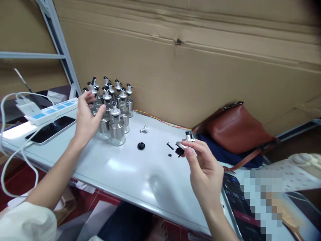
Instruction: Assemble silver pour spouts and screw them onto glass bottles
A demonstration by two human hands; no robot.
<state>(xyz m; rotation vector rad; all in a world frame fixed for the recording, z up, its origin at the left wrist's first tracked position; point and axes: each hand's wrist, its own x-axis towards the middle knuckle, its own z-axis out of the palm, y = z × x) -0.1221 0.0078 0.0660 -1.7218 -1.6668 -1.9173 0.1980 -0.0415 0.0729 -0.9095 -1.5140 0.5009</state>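
My left hand (86,117) is open, fingers spread, right beside a cluster of several small glass bottles (114,110) with metal pourer caps on the white table (120,170). Its thumb is close to or touching the nearest bottles; I cannot tell which. My right hand (203,167) is closed, pinching a small silver and black pourer cap (184,144) between thumb and fingers above the table. On the table between the hands lie a round black stopper (141,146), a small silver cap piece (143,129) and two tiny black bits (170,147).
A white power strip (54,109) with plug and cable and a dark phone (50,130) lie at the left end. A brown leather bag (235,129) on blue cloth sits at the right. Cardboard lines the wall behind. A tablet (238,207) lies at lower right.
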